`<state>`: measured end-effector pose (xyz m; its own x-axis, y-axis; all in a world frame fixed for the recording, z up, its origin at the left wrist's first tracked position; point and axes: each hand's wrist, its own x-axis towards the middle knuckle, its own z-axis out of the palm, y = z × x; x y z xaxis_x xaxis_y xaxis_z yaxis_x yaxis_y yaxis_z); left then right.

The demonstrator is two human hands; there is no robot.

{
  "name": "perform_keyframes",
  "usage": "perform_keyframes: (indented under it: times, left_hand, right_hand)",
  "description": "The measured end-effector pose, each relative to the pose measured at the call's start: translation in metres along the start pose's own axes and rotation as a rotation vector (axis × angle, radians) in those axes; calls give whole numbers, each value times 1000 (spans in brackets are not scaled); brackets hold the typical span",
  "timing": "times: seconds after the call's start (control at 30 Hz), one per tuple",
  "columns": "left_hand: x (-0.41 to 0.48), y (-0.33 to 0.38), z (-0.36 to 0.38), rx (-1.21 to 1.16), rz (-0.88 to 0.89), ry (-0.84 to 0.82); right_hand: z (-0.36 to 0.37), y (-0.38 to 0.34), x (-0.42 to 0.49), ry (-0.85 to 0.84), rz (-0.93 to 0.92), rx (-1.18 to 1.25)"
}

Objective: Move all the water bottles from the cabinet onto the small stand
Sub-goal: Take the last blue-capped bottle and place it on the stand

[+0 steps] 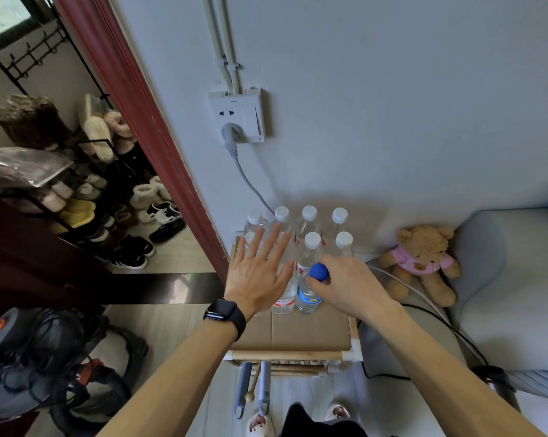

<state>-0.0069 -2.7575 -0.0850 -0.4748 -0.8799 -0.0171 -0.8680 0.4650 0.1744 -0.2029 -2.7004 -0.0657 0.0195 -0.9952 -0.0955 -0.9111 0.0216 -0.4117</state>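
The blue-capped water bottle (310,290) stands on the small stand's cardboard top (310,331), right hand (345,283) pinched round its cap to settle it, left hand (260,269) spread flat and empty, seemingly steadying the white-capped bottles (310,234) grouped against the wall.

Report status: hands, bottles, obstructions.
Right hand gripping blue-capped bottle on stand. Left hand open, beside the white-capped bottles. Nothing blocking.

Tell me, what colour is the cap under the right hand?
Blue cap, seen in the head view.
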Motion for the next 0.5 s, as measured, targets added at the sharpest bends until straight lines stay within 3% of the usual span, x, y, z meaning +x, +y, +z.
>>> perform_keyframes:
  times: [0.5]
  left_hand:
    - [1,4,-5,-22,-20,1]
  right_hand:
    - [-15,9,-6,-10,72,87]
